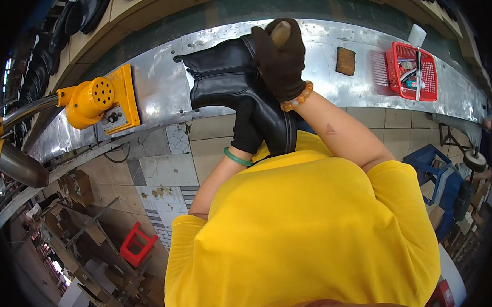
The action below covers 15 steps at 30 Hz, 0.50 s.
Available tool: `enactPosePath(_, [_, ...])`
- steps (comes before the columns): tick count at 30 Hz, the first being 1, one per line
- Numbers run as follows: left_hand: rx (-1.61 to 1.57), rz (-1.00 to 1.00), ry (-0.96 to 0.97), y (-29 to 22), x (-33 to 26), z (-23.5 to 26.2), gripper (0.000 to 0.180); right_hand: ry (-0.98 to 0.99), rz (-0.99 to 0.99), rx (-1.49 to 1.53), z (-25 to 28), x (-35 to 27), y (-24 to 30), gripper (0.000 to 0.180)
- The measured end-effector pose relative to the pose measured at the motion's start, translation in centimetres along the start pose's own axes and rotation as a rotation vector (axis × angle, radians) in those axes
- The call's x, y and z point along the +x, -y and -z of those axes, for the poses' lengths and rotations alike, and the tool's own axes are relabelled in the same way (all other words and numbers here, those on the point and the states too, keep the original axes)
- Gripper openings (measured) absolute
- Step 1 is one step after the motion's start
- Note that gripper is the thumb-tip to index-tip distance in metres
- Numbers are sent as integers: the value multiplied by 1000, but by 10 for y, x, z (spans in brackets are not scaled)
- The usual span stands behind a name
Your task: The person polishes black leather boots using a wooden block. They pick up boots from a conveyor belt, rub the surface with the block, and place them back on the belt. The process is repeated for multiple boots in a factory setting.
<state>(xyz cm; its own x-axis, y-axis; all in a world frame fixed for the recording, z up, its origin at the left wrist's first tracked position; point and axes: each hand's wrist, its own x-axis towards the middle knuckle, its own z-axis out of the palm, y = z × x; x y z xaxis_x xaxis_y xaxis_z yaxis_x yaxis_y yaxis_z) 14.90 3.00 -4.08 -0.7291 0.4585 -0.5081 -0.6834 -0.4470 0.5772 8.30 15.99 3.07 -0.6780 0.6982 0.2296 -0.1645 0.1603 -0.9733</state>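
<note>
To work well, the left hand (pixel 247 120), its fingers hidden, should brace the boot (pixel 234 80) at upper centre, while the right hand (pixel 282 61), apparently closed round a tan piece (pixel 280 34), presses evenly.

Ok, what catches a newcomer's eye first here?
Likely the yellow T-shirt, filling the lower middle. Above it, the gloved left hand and right hand are on a glossy black boot. On the metal workbench, a yellow blower-like machine stands at left, a red plastic basket at right.
</note>
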Motion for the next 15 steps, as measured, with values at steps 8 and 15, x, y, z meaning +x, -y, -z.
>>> enactPosePath(8, [-56, -24, 53, 1, 2, 0, 57, -78, -190, 190, 3, 28, -25, 19])
enactPosePath(15, [-126, 16, 66, 3, 8, 6, 60, -135, -636, 549, 29, 26, -24, 16])
